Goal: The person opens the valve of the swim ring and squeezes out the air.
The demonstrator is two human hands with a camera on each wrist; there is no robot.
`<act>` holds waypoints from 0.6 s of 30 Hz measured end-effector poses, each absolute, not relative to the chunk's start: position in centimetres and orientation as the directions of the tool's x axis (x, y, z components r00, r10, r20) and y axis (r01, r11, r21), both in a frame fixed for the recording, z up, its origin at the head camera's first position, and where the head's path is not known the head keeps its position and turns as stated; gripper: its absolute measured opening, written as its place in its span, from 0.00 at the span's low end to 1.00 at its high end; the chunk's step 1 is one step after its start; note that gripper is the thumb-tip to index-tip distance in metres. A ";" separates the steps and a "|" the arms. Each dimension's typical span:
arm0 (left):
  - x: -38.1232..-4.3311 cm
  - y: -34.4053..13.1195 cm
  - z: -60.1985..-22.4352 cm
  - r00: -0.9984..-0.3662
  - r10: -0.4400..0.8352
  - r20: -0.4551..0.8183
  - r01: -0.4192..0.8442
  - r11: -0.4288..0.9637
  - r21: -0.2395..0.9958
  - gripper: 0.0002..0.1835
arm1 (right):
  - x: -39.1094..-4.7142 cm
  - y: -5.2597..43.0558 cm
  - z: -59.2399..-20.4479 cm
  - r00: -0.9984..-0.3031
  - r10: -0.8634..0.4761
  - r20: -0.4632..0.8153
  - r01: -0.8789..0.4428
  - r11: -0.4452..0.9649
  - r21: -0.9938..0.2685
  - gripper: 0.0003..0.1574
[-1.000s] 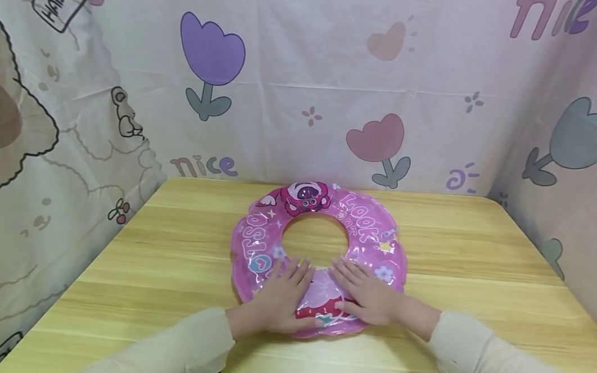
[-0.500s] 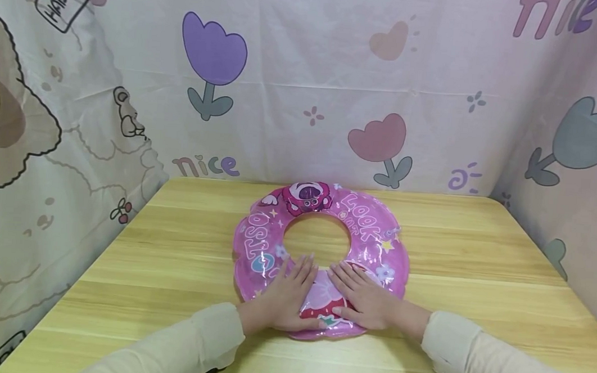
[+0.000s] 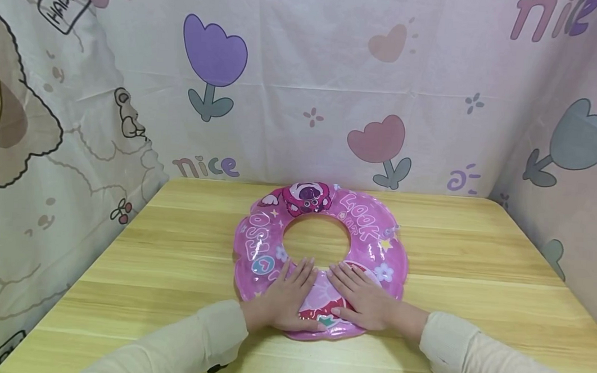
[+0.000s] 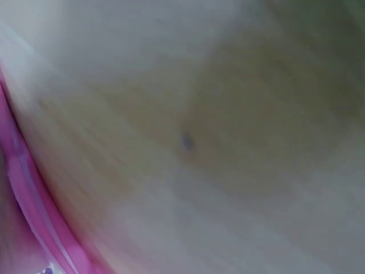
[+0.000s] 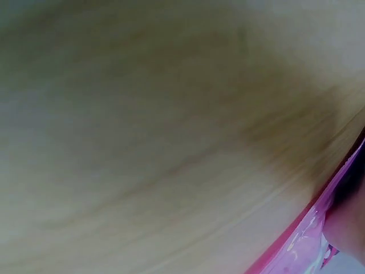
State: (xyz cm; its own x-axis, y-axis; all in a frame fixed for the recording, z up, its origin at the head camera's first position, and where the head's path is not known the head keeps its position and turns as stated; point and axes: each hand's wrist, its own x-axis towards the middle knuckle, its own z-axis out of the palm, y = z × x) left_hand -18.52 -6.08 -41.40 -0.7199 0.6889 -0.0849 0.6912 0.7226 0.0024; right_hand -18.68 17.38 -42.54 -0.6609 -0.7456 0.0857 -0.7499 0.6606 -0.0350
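Note:
A pink inflatable swim ring (image 3: pixel 376 252) lies flat on the wooden table, printed with a bear, lettering, flowers and a strawberry. Both hands rest on its near side, fingers straight and pointing toward the centre hole. The left hand (image 3: pixel 291 296) lies left of the strawberry print, its thumb stretched out along the near edge. To the right of that print is the right hand (image 3: pixel 366 297), palm down, its thumb over the strawberry. The ring's pink edge (image 4: pixel 40 205) shows at the left of the left wrist view, and its glossy film (image 5: pixel 302 245) at the lower right of the right wrist view.
The light wooden table (image 3: pixel 173 247) extends on all sides of the ring. A patterned cloth (image 3: pixel 295 51) hangs behind the table's far edge and along both sides. A small clear valve (image 3: pixel 391 232) sits on the ring's right side.
The left hand and forearm have shifted slightly to the right on the ring. The right hand stays almost in place, and the ring has barely moved.

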 end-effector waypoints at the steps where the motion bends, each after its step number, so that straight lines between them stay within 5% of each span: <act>1: -18.6 -6.1 -41.4 -0.719 0.689 -0.092 0.690 0.723 0.024 0.55 | -18.7 17.4 -42.5 -0.664 -0.744 0.078 -0.747 0.663 -0.041 0.42; 7: -18.9 -6.4 -41.5 -0.705 0.699 -0.123 0.695 0.715 0.078 0.53 | -18.7 17.4 -42.4 -0.666 -0.744 0.062 -0.746 0.664 -0.045 0.42; 14: -19.5 -7.0 -40.8 -0.631 0.770 -0.096 0.775 0.619 -0.126 0.52 | -18.6 17.4 -42.4 -0.659 -0.749 0.073 -0.752 0.659 -0.029 0.42; 18: -20.0 -7.6 -41.1 -0.604 0.790 -0.101 0.797 0.599 -0.078 0.52 | -18.6 17.4 -42.5 -0.657 -0.750 0.072 -0.753 0.658 -0.021 0.42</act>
